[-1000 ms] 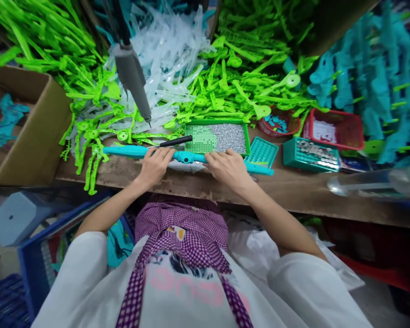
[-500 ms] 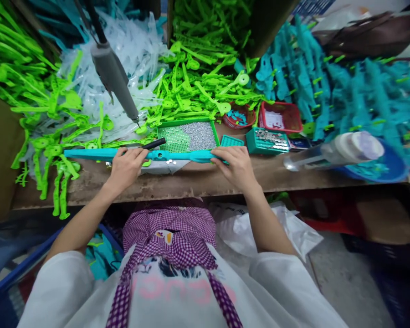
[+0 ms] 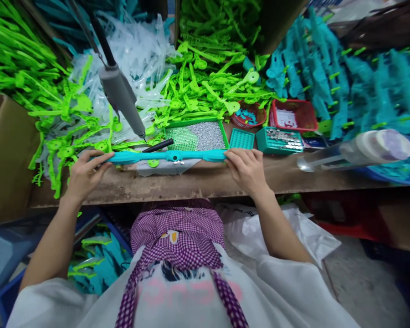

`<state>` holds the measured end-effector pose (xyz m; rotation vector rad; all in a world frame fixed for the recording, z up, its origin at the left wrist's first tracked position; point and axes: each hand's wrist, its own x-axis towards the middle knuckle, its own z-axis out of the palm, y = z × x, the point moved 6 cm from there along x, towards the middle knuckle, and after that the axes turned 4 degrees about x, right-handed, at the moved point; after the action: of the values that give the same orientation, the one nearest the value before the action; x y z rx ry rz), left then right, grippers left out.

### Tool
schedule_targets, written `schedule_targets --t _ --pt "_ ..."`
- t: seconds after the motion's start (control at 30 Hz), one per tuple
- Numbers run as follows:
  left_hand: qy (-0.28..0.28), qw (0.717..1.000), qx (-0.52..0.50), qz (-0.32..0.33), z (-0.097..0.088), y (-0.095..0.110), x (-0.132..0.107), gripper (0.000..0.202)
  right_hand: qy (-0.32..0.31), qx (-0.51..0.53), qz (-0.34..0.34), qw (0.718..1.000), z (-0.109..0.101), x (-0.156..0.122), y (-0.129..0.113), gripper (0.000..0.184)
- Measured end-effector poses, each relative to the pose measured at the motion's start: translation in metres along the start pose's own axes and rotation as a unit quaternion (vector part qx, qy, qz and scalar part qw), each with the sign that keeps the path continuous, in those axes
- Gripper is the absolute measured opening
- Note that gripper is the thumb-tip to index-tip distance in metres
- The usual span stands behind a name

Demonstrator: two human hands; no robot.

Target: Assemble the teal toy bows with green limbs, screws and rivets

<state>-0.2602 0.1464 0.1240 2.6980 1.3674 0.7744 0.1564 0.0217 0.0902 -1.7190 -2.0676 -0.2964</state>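
A long teal plastic bar (image 3: 167,156) lies across the front of the wooden bench (image 3: 198,182), level with its edge. My left hand (image 3: 84,171) grips its left end and my right hand (image 3: 246,167) grips its right end. A grey powered screwdriver (image 3: 121,100) hangs just above and behind the bar's left half. A black-handled tool (image 3: 159,146) lies right behind the bar. Behind the middle sits a green tray of small silver screws (image 3: 196,136).
Heaps of green (image 3: 205,86), clear (image 3: 146,50) and teal plastic parts (image 3: 328,82) fill the back of the bench. Small teal boxes (image 3: 282,139), a red basket (image 3: 294,115) and a lying clear bottle (image 3: 358,150) sit at right. A cardboard box (image 3: 7,155) stands at left.
My left hand slid outward from the bar's middle to its left end. My right hand stayed at the right end. The view shifted slightly.
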Motion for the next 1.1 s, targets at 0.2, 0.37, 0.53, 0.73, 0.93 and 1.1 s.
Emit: schedule_targets --t 0.2,0.37,0.53,0.73,0.93,1.1 --pt "0.03 0.996 0.072 0.033 0.006 0.01 0.018 0.023 0.023 0.013 0.025 0.999 0.011 0.001 0.008 0.032" --pt "0.03 0.995 0.081 0.043 0.015 0.012 0.02 0.02 0.006 0.024 0.017 1.0 0.02 0.003 0.004 0.032" --pt "0.05 0.995 0.077 0.044 0.012 0.015 0.028 0.019 0.021 0.052 0.046 0.997 0.014 0.008 0.009 0.03" --pt "0.071 0.992 0.056 0.087 0.0 0.012 0.042 0.025 0.134 0.234 0.198 0.942 -0.003 -0.014 0.053 0.046" --pt "0.049 0.995 0.011 0.085 -0.003 0.01 0.05 0.028 0.19 0.481 0.277 0.81 0.04 -0.016 0.072 0.048" --pt "0.122 0.987 -0.08 -0.064 -0.013 -0.024 0.024 0.048 0.274 0.556 0.289 0.729 0.054 -0.002 0.069 0.037"
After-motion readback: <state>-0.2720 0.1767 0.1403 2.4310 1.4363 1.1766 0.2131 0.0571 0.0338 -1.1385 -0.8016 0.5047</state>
